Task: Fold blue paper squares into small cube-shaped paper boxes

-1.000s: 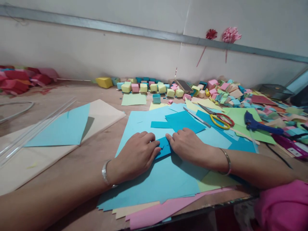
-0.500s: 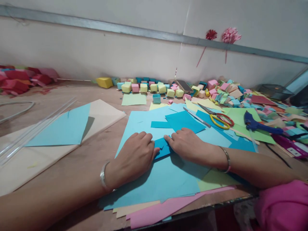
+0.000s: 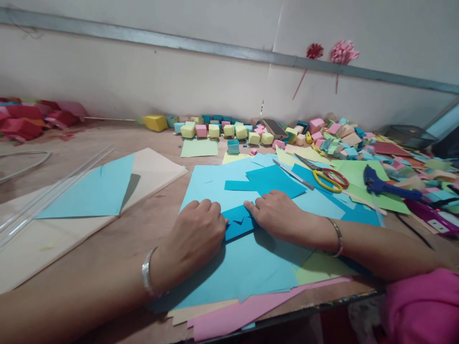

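Note:
A small bright-blue piece of paper (image 3: 239,228) with V-shaped cuts lies in front of me on larger light-blue sheets (image 3: 229,279). My left hand (image 3: 197,236) is curled at its left end, thumb against the edge, most fingertips hidden. At the right end my right hand (image 3: 278,212) is closed on the paper, with its thumb and bent fingers pressing there. Just beyond the hands lie a bright-blue sheet (image 3: 276,180) and a narrow bright-blue strip (image 3: 238,185).
A cutter-like metal tool (image 3: 293,174), scissors (image 3: 328,179) and a blue glue gun (image 3: 389,186) lie to the right. Small paper boxes (image 3: 215,131) line the wall. Clear rods (image 3: 53,196) lie left. Pink paper (image 3: 229,320) overhangs near the table's front edge.
My left hand has slid left and slightly toward me along the bright-blue paper, uncovering more of its middle and the cuts. My right hand has stayed in place.

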The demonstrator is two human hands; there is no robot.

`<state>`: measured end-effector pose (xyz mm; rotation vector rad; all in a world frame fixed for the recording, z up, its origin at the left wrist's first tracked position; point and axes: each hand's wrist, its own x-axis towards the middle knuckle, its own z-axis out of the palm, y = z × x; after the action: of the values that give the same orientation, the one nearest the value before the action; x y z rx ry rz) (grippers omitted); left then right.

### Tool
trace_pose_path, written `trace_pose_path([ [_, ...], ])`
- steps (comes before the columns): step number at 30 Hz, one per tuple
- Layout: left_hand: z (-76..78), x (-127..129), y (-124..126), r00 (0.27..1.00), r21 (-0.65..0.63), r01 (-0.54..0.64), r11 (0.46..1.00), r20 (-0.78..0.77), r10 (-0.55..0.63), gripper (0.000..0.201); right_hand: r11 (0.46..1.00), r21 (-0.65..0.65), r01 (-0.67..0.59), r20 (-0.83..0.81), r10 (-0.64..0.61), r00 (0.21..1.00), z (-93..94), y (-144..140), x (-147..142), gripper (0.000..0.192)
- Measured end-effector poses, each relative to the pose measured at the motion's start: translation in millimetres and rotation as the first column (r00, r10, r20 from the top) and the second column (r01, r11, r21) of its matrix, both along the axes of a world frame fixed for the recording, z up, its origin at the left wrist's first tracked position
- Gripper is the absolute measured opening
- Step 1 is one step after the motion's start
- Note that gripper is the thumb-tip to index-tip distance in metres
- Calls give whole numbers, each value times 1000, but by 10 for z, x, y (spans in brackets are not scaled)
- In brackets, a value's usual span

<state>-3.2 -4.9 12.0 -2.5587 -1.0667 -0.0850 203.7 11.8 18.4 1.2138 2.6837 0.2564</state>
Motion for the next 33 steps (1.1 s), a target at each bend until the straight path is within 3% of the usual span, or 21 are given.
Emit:
trace_pose_path([
  [5,-17,-3,8,999,6,-17,1000,39,16,33,1000,24,-10,-9,10,1000,-34,3,4,32],
  [12,-68,23,90,989,-163,64,985,139,-41,17,998,57,-28,-17,29,999,-73,27,57,30],
  [15,-135,-26,163,975,-119,87,989,214,-60,26,980,200,10,-100,11,995,-108,47,80,34],
  [17,-166,-56,197,968,-87,95,992,243,-71,27,933,357,31,-210,48,976,-124,51,85,36],
  [21,-189,-73,224,960,-74,58,996,279,-35,15,835,545,-75,-388,330,861,-109,30,77,32],
  [24,-198,-73,238,950,-95,44,995,314,-12,13,820,539,-192,-457,476,751,-79,14,77,29],
  [26,-209,-80,251,935,-134,50,990,354,1,11,816,518,-258,-460,520,720,-66,11,81,26],
  [29,-235,-97,271,915,-177,76,981,403,2,12,819,473,-324,-424,534,732,-75,16,88,21],
  [33,-254,-102,298,893,-219,124,968,449,-12,18,883,355,-307,-393,439,808,-138,41,77,17],
])
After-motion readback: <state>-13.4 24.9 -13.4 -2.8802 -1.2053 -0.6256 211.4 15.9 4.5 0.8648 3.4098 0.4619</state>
